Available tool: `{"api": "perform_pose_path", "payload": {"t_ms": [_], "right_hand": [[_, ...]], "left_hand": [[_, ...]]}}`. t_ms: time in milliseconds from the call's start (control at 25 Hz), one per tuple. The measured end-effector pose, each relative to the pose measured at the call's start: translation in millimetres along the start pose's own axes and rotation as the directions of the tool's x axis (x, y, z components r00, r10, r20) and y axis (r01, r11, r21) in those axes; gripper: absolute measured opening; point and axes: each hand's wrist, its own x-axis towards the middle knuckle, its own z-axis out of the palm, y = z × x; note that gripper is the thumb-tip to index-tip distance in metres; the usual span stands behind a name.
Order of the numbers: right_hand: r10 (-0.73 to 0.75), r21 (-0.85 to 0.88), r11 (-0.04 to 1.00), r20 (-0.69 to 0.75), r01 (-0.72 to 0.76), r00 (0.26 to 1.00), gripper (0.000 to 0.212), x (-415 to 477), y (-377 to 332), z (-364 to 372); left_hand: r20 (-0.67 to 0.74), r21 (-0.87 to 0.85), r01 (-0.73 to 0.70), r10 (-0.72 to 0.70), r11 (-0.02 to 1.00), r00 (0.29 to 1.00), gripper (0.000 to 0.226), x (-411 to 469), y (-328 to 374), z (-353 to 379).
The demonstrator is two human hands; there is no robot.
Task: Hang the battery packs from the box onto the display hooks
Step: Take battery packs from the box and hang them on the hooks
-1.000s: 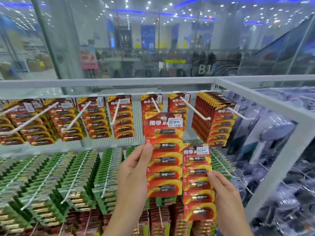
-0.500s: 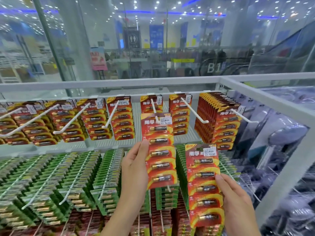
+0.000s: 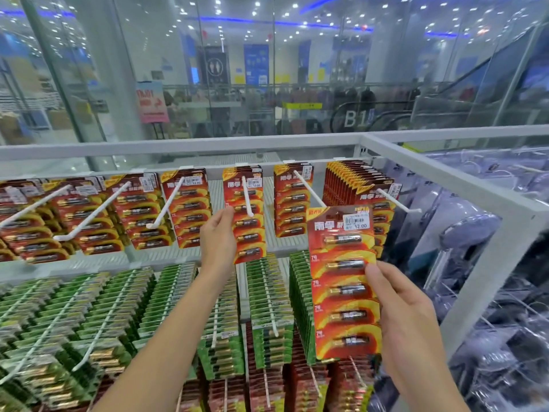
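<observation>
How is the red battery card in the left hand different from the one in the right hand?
The left card is threaded on a white hook in the top row; the right card is on no hook. The left hand holds the left card's left edge; the right hand pinches the right card's right edge. Both are red cards with a price sticker.
</observation>
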Motion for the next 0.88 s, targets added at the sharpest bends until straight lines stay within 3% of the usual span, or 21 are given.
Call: {"api": "perform_pose_path", "payload": {"t_ms": [520,880], "right_hand": [[-0.056,-0.099,0.994,-0.006,0.055,0.998,0.02,20,6,7],[-0.142,-0.321,0.939,-0.036,0.124,0.989,0.027,147,39,55]], "left_hand": [[-0.021,-0.03,-0.052,0.051,0.998,0.998,0.026,23,-13,2],[-0.127,-0.025,-0.095,0.091,0.995,0.988,0.015,26,-16,-2]]}}
